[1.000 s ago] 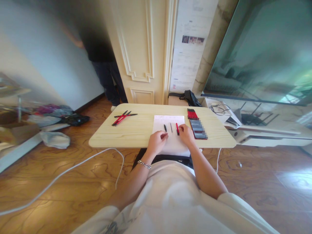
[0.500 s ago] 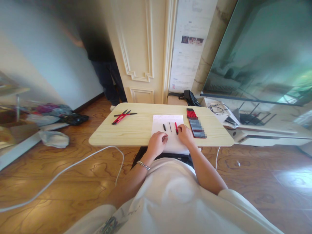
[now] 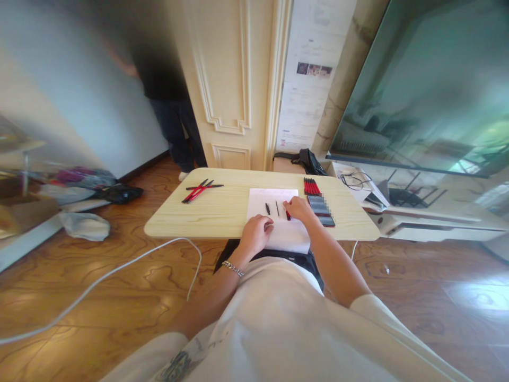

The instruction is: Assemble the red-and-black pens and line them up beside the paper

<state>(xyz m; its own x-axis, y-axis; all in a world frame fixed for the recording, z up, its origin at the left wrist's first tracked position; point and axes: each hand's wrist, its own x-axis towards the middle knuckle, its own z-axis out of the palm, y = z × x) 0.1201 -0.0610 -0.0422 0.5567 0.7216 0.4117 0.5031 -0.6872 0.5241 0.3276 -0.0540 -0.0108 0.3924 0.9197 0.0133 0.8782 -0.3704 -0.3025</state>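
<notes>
A white sheet of paper [image 3: 262, 199] lies on the pale wooden table [image 3: 214, 212]. On it are a short black pen part [image 3: 268, 208], a thin dark refill [image 3: 277, 207] and a red pen barrel [image 3: 287, 214]. My right hand [image 3: 299, 208] lies over the red barrel, fingers curled on it. My left hand [image 3: 255, 233] rests loosely closed on the near part of the paper, just short of the black part. I cannot see whether it holds anything.
A row of red pens [image 3: 312, 186] and a dark box [image 3: 320, 209] lie right of the paper. Loose red and black pens [image 3: 198, 191] sit at the table's far left. A person [image 3: 169, 90] stands by the wall. A white cable [image 3: 119, 268] crosses the floor.
My right hand has slid forward over the red pen barrel, covering most of it. My left hand has stayed in place.
</notes>
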